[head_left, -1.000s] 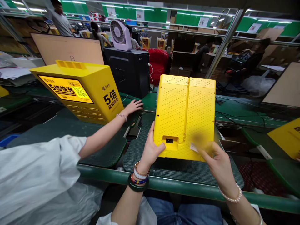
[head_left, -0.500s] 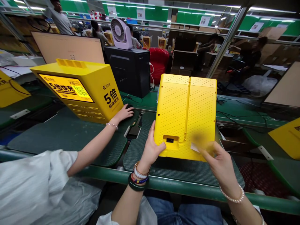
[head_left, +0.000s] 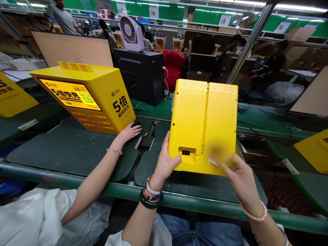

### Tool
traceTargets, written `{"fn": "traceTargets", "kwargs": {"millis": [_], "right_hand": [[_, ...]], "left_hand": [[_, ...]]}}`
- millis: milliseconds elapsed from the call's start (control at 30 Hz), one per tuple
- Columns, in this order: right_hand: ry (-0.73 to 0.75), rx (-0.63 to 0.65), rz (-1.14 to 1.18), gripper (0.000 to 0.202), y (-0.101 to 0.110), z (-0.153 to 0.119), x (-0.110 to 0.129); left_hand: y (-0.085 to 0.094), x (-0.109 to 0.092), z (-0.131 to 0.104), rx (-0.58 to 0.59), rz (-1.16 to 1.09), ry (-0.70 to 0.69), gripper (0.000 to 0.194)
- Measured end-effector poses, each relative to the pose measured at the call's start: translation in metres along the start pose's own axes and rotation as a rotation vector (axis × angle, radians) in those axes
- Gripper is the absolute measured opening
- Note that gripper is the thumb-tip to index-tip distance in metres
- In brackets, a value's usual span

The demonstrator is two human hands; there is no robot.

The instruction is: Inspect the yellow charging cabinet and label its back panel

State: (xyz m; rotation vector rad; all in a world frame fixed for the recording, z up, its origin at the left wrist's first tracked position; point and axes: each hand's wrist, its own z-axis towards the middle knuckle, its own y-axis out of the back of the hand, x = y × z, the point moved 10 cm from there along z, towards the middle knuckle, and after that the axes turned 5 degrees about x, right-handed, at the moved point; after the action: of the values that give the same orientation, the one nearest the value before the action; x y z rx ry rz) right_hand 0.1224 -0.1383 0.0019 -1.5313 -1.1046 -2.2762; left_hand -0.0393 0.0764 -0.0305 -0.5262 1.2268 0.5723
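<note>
Centrally, a perforated yellow case is between both hands, over a dark green mat; the left hand, partly open, clasps its near left corner; the right hand curls at the near right, its grip on a white label unclear.

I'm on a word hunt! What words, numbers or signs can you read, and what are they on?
"5倍快充": lit screen, beside a QR code.
"5倍": yellow box's side.
"超级快充": same side, underneath.
"快充": far-left box, with more cut off.
Too small or blurred: the logos, monitor, black tower, wall papers, label on the held panel.
</note>
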Motion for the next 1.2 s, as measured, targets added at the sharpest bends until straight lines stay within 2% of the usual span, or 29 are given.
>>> {"fn": "traceTargets", "kwargs": {"millis": [600, 833, 933, 1033, 1100, 1167, 1200], "right_hand": [[0.037, -0.045, -0.092, 0.024, 0.000, 0.002, 0.003], [0.129, -0.064, -0.203, 0.021, -0.007, 0.001, 0.012], [0.260, -0.122, -0.376, 0.022, -0.005, 0.000, 0.032], [0.393, -0.205, -0.719, 0.027, 0.004, -0.002, 0.054], [0.357, -0.297, -0.923, 0.028, 0.018, -0.002, 0.057], [0.319, -0.398, -0.989, 0.026, 0.032, -0.008, 0.058], [0.364, -0.386, -0.979, 0.027, 0.030, -0.013, 0.058]], "left_hand": [[-0.001, -0.005, 0.002, 0.003, 0.005, 0.036, 0.094], [-0.002, -0.005, 0.002, 0.004, -0.023, 0.021, 0.093], [-0.003, -0.004, 0.002, 0.006, -0.034, 0.034, 0.093], [-0.002, -0.005, 0.002, -0.003, -0.034, 0.033, 0.094], [-0.001, -0.005, 0.003, -0.007, -0.017, 0.035, 0.093], [0.000, -0.004, 0.004, -0.012, 0.016, 0.043, 0.091], [0.001, -0.004, 0.004, -0.016, 0.038, 0.044, 0.090]]}}
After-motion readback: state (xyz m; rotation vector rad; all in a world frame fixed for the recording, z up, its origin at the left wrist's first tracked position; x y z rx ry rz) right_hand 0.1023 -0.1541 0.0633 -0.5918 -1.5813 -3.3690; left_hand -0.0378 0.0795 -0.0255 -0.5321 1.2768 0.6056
